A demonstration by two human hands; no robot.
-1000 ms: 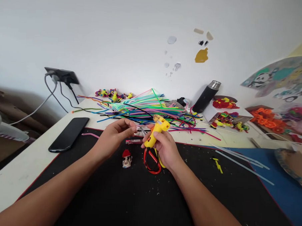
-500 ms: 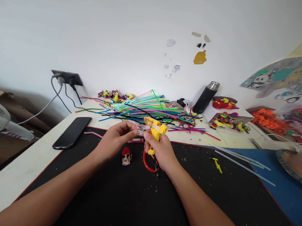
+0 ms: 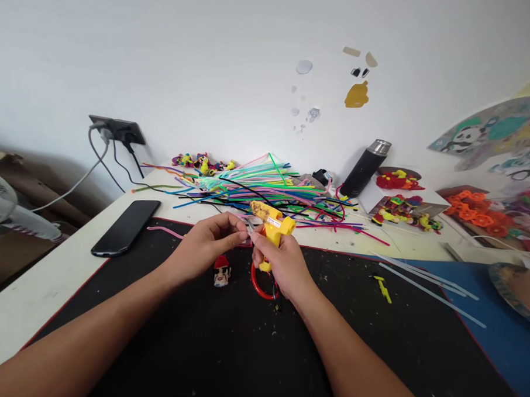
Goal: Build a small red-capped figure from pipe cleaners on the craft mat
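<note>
My right hand is wrapped round the yellow handle of a glue gun, whose brown-stained nozzle end points up and left. At the right thumb and forefinger a thin greyish piece sticks out toward the left; its kind is unclear. My left hand is closed in a pinch beside that piece, and its fingers hide what they hold. Below the hands, a small pirate-like head with a red cap lies on the black mat. A red loop handle shows under the right hand, the rest of that tool mostly hidden.
Behind the hands lies a heap of coloured pipe cleaners. A black phone rests at the left. To the right are a black flask, clear glue sticks, a small yellow figure part and a white box with figures.
My left hand has moved slightly right, closer to the right fingers and the greyish piece. The glue gun stays in my right hand. The camera view has shifted a little.
</note>
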